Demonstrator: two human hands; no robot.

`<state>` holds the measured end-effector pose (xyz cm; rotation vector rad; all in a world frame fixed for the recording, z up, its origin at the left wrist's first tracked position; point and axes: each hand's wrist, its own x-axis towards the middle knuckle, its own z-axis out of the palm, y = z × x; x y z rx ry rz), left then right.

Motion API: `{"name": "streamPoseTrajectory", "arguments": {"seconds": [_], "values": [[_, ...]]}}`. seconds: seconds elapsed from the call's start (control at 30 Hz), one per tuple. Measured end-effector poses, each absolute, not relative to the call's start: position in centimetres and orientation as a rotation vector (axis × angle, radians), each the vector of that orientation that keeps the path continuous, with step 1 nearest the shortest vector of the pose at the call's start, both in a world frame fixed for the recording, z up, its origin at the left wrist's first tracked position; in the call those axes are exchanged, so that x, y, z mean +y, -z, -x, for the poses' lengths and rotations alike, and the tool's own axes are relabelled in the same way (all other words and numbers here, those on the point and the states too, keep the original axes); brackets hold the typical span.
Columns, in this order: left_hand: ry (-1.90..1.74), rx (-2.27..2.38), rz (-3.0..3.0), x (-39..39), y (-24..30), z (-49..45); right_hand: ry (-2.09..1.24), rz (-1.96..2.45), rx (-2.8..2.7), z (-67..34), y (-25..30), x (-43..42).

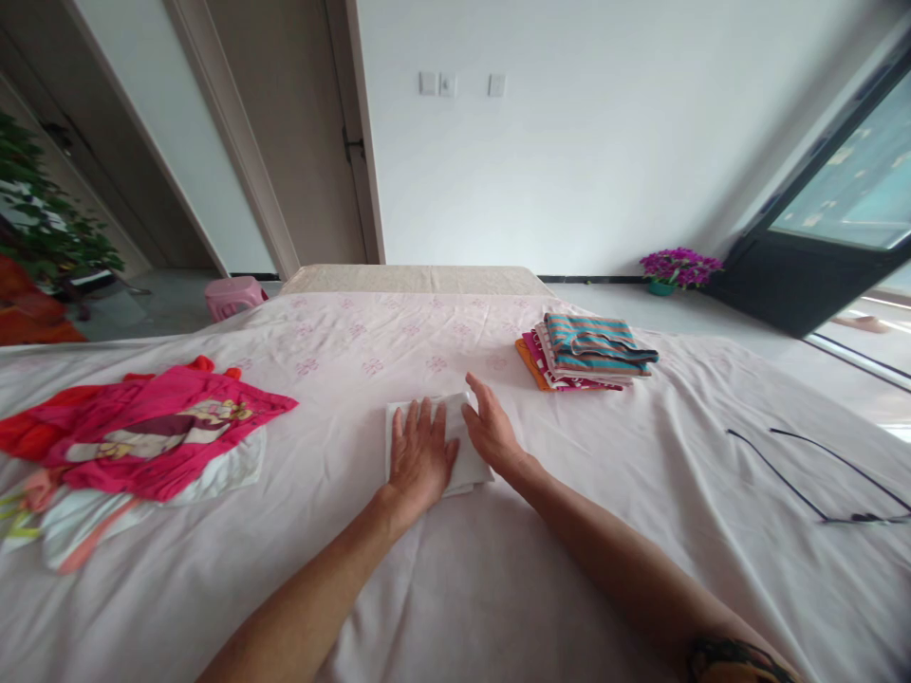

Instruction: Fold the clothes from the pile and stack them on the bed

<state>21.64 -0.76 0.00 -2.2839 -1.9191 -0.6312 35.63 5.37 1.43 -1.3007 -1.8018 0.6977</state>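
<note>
A small folded white cloth [464, 467] lies on the pale pink bedsheet [441, 588] in front of me. My left hand [418, 458] rests flat on top of it, fingers stretched out and apart. My right hand [491, 427] lies on the cloth's right edge, fingers extended and pressing down. Neither hand grips anything. To the far right of the hands sits a neat stack of folded clothes [587, 351], striped teal and brown on top. A loose heap of unfolded clothes [135, 436], mostly bright pink, lies at the left.
A black cable [818, 474] runs across the sheet at the right. Beyond the bed are a pink stool [232, 296], a pot of purple flowers [679, 267], a door, a leafy plant [43, 218] at far left and a dark-framed window at right.
</note>
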Motion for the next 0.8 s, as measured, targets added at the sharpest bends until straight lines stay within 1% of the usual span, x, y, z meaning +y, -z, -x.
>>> {"name": "streamPoseTrajectory", "arguments": {"seconds": [0.07,0.17,0.27,0.37,0.5,0.57,0.73,0.8], "values": [[0.586,-1.919,2.311,-0.7,-0.1,-21.5,-0.525,1.217,-2.023,-35.1,-1.6,4.6],[0.556,-1.903,2.363,-0.7,-0.3,-20.5,-0.439,1.146,-2.315,-34.7,-1.3,3.6],[0.542,-1.947,2.341,-1.0,-0.5,-18.8,-0.273,1.185,-2.532,-35.1,-0.8,3.4],[0.532,-1.965,2.335,-1.7,-0.3,-17.2,-0.145,1.275,-2.612,-35.8,-1.0,3.8],[0.544,-1.945,2.320,-3.6,0.2,-16.4,-0.145,1.431,-2.574,-35.9,-2.6,5.1],[0.548,-1.878,2.336,-4.5,0.3,-16.4,-0.141,1.442,-2.528,-35.5,-3.5,5.8],[0.527,-1.720,2.418,-5.4,0.5,-16.5,-0.179,1.143,-2.663,-33.5,-5.0,7.2],[0.525,-1.709,2.410,-5.3,0.8,-16.5,-0.204,1.110,-2.753,-32.7,-5.3,7.7]]}}
